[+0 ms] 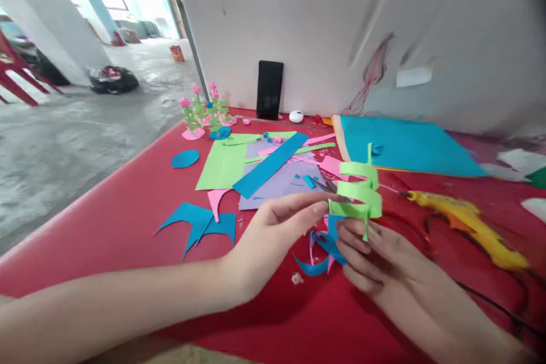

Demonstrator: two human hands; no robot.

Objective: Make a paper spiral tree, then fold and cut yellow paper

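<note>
A light green paper strip curled in a spiral (359,189) stands up between my two hands over the red table (128,199). My left hand (277,233) pinches the spiral's lower left end with thumb and fingertips. My right hand (371,256) is closed on the spiral's bottom stem from below. Blue and pink paper offcuts (319,253) lie on the table just under both hands.
Green, purple and blue paper sheets (264,170) lie ahead, blue scraps (200,224) to the left, a big blue sheet (405,145) at the back right. A yellow glue gun (469,224) lies right. Paper flowers (205,114) and a black phone (269,90) stand by the wall.
</note>
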